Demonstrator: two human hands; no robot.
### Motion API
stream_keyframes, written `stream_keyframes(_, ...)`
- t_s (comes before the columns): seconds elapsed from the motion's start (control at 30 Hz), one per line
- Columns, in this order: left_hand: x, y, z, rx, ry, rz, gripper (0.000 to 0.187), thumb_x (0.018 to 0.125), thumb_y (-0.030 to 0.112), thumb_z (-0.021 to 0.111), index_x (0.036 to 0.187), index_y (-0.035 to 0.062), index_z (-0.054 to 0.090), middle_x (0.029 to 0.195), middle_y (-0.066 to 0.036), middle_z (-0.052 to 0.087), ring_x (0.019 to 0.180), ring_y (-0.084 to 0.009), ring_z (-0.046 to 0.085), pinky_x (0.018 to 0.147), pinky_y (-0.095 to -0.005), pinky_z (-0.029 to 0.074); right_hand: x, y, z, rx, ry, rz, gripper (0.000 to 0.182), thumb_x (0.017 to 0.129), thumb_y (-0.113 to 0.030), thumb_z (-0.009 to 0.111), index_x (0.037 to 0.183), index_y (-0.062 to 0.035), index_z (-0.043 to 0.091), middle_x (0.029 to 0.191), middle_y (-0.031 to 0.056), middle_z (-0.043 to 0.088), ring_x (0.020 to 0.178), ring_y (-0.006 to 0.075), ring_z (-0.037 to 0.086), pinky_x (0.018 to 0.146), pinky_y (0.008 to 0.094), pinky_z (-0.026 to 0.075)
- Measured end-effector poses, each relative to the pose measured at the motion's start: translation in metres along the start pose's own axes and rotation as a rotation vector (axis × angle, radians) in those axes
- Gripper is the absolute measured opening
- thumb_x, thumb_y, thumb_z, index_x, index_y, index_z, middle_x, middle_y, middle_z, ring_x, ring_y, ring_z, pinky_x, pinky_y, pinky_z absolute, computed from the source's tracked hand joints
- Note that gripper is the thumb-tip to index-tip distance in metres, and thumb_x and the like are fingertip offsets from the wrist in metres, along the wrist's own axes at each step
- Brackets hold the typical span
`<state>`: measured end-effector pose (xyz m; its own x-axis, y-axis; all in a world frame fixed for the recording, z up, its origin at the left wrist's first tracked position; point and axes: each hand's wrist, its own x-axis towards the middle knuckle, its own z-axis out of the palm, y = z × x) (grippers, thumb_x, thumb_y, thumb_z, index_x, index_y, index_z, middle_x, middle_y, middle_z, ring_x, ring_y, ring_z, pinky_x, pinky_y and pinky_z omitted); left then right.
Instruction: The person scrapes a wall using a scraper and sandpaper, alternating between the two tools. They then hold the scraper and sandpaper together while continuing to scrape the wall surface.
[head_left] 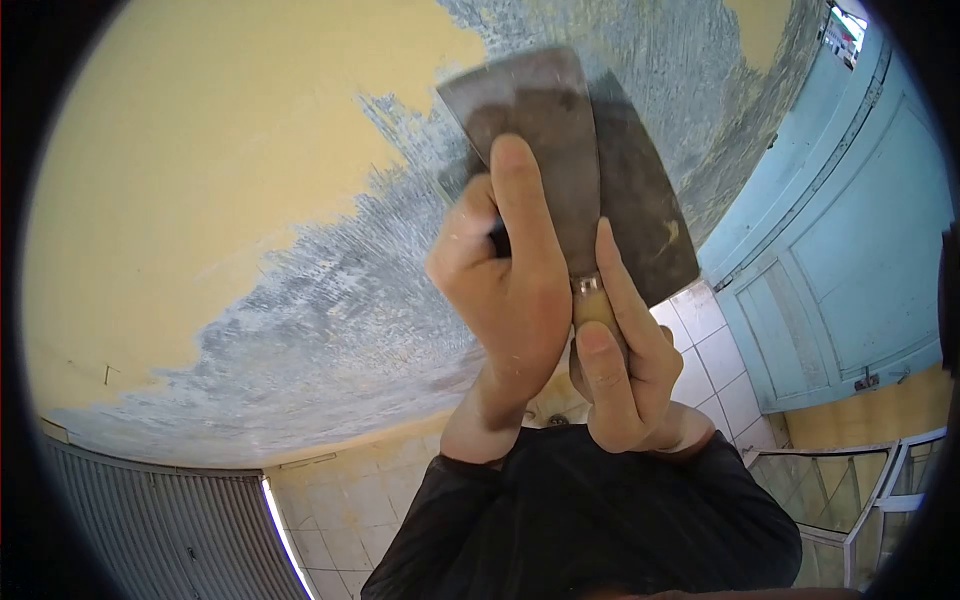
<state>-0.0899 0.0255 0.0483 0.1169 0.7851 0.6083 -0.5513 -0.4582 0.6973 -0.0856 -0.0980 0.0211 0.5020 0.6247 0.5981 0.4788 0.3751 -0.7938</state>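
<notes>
My right hand (630, 375) is wrapped round the pale handle of a putty knife (545, 130), one finger stretched up along the blade's base. The metal blade of this knife points upward and flares toward its top edge. Behind it, a second, darker scraper blade (645, 205) spreads to the right, partly covered by the first. My left hand (510, 270) is closed, its thumb lying on the front of the first blade. A bit of black shows between its thumb and fingers, seemingly the handle of the second scraper; most of it is hidden.
A yellow wall surface (230, 130) with a large scraped grey patch (320, 300) fills the upper left. Light-blue door panels (850, 250) stand at right, above a glazed metal frame (830, 490). A corrugated grey shutter (160, 510) and white tiles (335, 530) lie lower left.
</notes>
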Motion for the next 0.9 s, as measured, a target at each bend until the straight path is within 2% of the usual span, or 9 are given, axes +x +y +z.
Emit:
stream_keyframes(0.1,-0.008,-0.004,-0.005,0.001,-0.056,0.004,0.045,0.105,0.014,0.062,0.064,0.0016,0.048,0.058,0.005,0.043,0.060,-0.0022,0.033,0.049,-0.0268,0.026,-0.010,0.011,-0.002,-0.006,0.045,0.019,0.054,0.104,-0.010,0.044,0.147,0.0214,0.035,0.115,0.0274,0.069,0.096,0.0201,0.069,0.086,0.0289,0.053)
stream_keyframes(0.17,-0.007,-0.002,-0.003,0.004,-0.095,-0.028,0.045,0.105,0.013,0.062,0.063,0.0019,0.047,0.058,0.006,0.042,0.060,-0.0021,0.032,0.049,-0.0269,0.025,-0.010,0.013,-0.003,0.002,0.041,-0.038,0.058,0.104,-0.010,0.035,0.155,0.0150,0.023,0.085,0.0004,0.060,0.057,-0.0018,0.036,0.052,0.0169,0.029)
stream_keyframes(0.2,-0.005,0.004,0.000,-0.002,-0.089,-0.028,0.046,0.105,0.013,0.062,0.063,0.0023,0.047,0.057,0.006,0.041,0.060,-0.0022,0.032,0.049,-0.0271,0.025,-0.011,0.001,-0.001,0.060,0.058,0.074,0.059,0.104,-0.011,0.034,0.156,0.0148,0.022,0.088,0.0031,0.062,0.056,-0.0009,0.035,0.052,0.0168,0.029)
stream_keyframes(0.47,0.003,0.006,0.008,0.012,-0.124,-0.028,0.046,0.104,0.013,0.062,0.062,0.0024,0.046,0.055,0.004,0.039,0.059,-0.0025,0.031,0.049,-0.0278,0.024,-0.005,0.004,0.001,0.053,0.097,-0.003,0.059,0.104,-0.011,0.034,0.156,0.0145,0.020,0.084,0.0028,0.059,0.055,0.0003,0.036,0.052,0.0164,0.030)
stream_keyframes(0.53,0.007,0.013,0.015,-0.062,-0.089,-0.042,0.050,0.106,0.017,0.060,0.060,0.0077,0.044,0.059,0.011,0.035,0.060,-0.0004,0.025,0.052,-0.0266,0.016,-0.003,-0.001,0.003,0.053,0.104,0.020,0.060,0.104,-0.011,0.034,0.156,0.0146,0.020,0.084,0.0030,0.059,0.056,0.0002,0.037,0.052,0.0166,0.030)
stream_keyframes(0.63,0.010,0.012,0.016,-0.045,-0.092,-0.018,0.050,0.106,0.017,0.060,0.060,0.0078,0.043,0.059,0.011,0.035,0.060,-0.0004,0.025,0.052,-0.0268,0.016,-0.001,0.001,0.001,0.031,0.099,0.003,0.060,0.103,-0.009,0.033,0.155,0.0164,0.020,0.084,0.0039,0.059,0.057,0.0005,0.038,0.053,0.0168,0.031)
stream_keyframes(0.73,0.001,0.003,0.006,0.025,-0.135,-0.001,0.046,0.104,0.012,0.062,0.062,0.0019,0.046,0.055,0.004,0.039,0.059,-0.0021,0.031,0.048,-0.0279,0.024,-0.001,0.019,-0.005,-0.034,0.064,-0.123,0.060,0.103,-0.008,0.033,0.154,0.0182,0.018,0.083,0.0034,0.059,0.058,0.0006,0.039,0.054,0.0167,0.032)
stream_keyframes(0.8,0.006,0.006,0.010,0.003,-0.133,0.002,0.046,0.104,0.012,0.062,0.062,0.0021,0.046,0.055,0.004,0.040,0.059,-0.0019,0.031,0.048,-0.0279,0.024,0.002,0.024,-0.008,-0.245,0.049,-0.282,0.060,0.102,-0.007,0.033,0.154,0.0197,0.018,0.081,0.0020,0.057,0.059,0.0012,0.038,0.055,0.0162,0.031)
stream_keyframes(0.9,0.012,0.013,0.020,-0.027,-0.100,-0.026,0.047,0.105,0.015,0.061,0.062,0.0039,0.046,0.057,0.007,0.038,0.059,-0.0012,0.029,0.050,-0.0271,0.021,0.007,0.002,-0.002,-0.006,0.078,-0.063,0.060,0.101,-0.006,0.033,0.153,0.0206,0.019,0.085,0.0040,0.060,0.063,0.0020,0.041,0.059,0.0164,0.034)
